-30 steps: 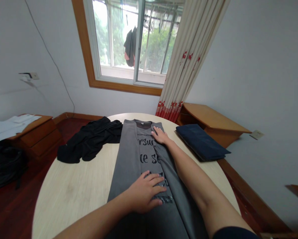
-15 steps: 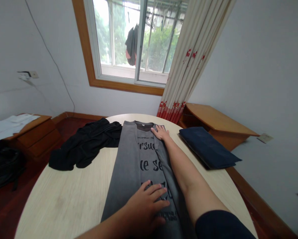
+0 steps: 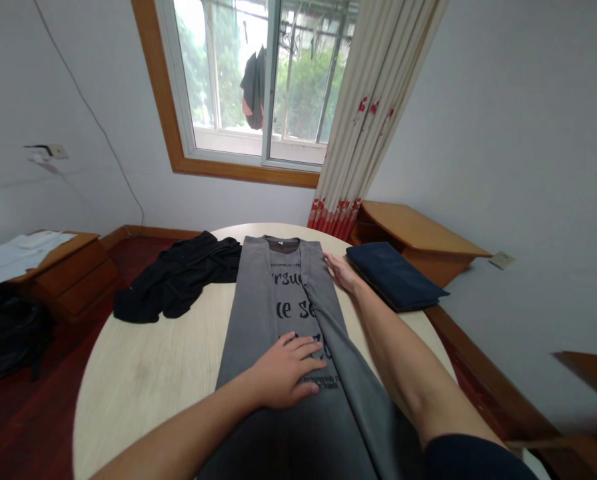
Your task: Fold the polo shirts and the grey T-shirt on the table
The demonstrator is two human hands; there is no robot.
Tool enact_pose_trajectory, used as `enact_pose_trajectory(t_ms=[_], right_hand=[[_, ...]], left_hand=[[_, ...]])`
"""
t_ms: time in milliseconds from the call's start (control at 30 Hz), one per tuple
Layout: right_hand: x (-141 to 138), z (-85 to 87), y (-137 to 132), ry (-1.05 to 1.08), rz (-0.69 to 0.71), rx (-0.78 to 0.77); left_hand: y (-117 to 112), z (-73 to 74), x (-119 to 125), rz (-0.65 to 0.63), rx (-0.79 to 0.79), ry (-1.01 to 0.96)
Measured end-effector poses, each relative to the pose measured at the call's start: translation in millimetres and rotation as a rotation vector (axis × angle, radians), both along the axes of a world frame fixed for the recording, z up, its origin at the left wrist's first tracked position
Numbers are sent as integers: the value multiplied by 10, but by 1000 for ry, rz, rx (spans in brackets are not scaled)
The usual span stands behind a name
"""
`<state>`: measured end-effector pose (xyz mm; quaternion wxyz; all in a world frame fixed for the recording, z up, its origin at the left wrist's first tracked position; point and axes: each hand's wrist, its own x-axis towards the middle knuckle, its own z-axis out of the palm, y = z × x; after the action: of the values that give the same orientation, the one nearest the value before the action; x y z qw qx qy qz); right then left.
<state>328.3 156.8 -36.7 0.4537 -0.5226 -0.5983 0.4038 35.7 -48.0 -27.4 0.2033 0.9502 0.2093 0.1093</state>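
Note:
A grey T-shirt (image 3: 258, 313) with black lettering lies lengthwise on the round pale wooden table (image 3: 148, 373), its sides folded inward. My left hand (image 3: 283, 370) rests flat on the shirt's middle, fingers spread over the print. My right hand (image 3: 342, 272) lies open at the shirt's right edge near the shoulder, fingers stretched along the fabric's side.
A crumpled black garment (image 3: 178, 280) lies at the table's far left. A folded navy garment (image 3: 393, 283) sits at the far right edge. Wooden cabinets stand left (image 3: 73, 267) and right (image 3: 413, 233). A window and curtain (image 3: 373, 107) are behind.
My right hand has slid from the shirt's collar area outward to its right edge. My left hand stays pressed on the shirt's middle. The camera view shifted slightly.

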Motion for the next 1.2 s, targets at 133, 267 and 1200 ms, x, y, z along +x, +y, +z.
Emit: enact_pose_trajectory(t_ms=[133,267,1200], right_hand=[[75,-128,-666,67,38,-38],[-23,-183,-1414,33,80,-44],[-945,1152,-2959,-782,587,-573]], left_hand=[[46,25,-26,-6,13,-40],[149,26,-97,45,54,-150],[119,125,-181,-5,227,-90]])
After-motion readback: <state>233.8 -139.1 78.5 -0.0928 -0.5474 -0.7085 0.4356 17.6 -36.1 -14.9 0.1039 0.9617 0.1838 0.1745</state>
